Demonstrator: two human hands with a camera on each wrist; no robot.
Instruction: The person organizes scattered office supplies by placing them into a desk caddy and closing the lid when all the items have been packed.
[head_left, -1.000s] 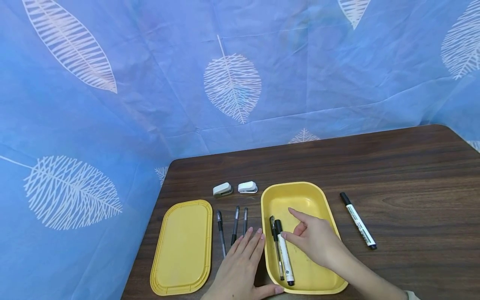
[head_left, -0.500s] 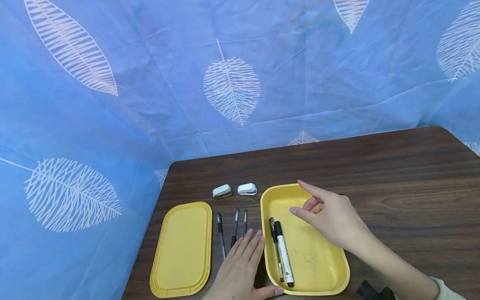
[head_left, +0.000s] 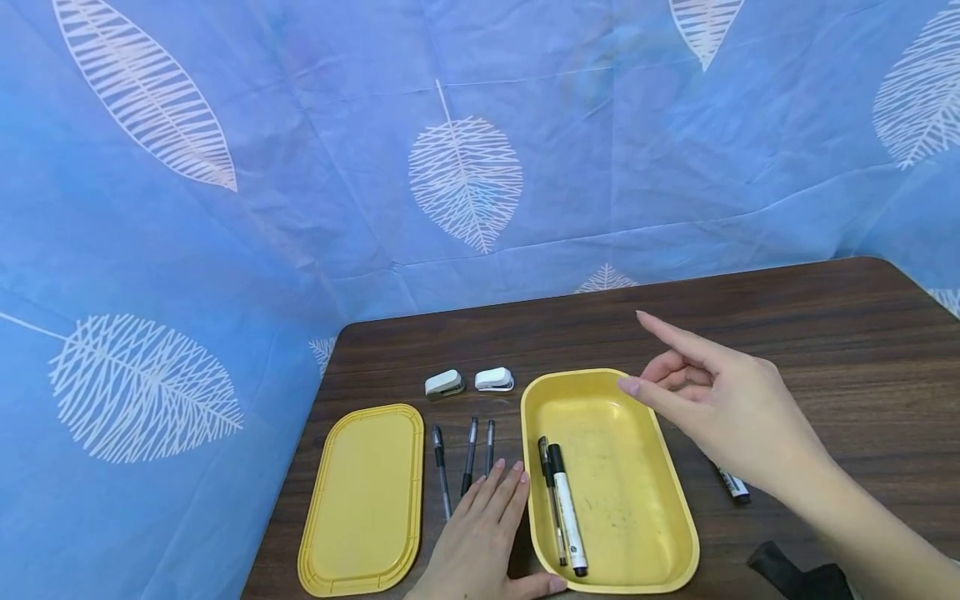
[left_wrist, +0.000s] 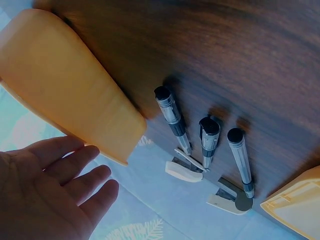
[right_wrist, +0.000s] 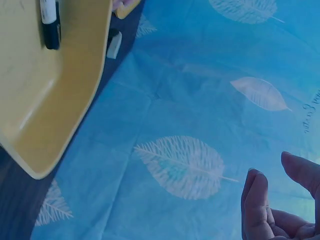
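A yellow plastic box (head_left: 622,500) stands in the middle front of the head view. Inside it, along the left wall, lie a black-capped pen (head_left: 552,500) and a white marker (head_left: 570,517) side by side. My left hand (head_left: 480,533) rests at the box's left rim with straight fingers, thumb at the near corner. Over the box's right edge hovers my right hand (head_left: 727,408), holding nothing, index finger and thumb spread apart. Beneath it on the table a second white marker (head_left: 735,485) shows only its lower end; the hand hides the rest.
Left of the box lie several black pens (head_left: 442,471), partly behind the left hand. Two small white staplers (head_left: 494,379) sit beyond them. A yellow lid (head_left: 363,500) lies flat at the far left. Blue leaf-patterned cloth (head_left: 525,150) hangs behind the dark wooden table (head_left: 825,333).
My right hand has lifted out of the box and moved right and away from me, over the marker on the table. My left hand and the pens in the box have stayed put.
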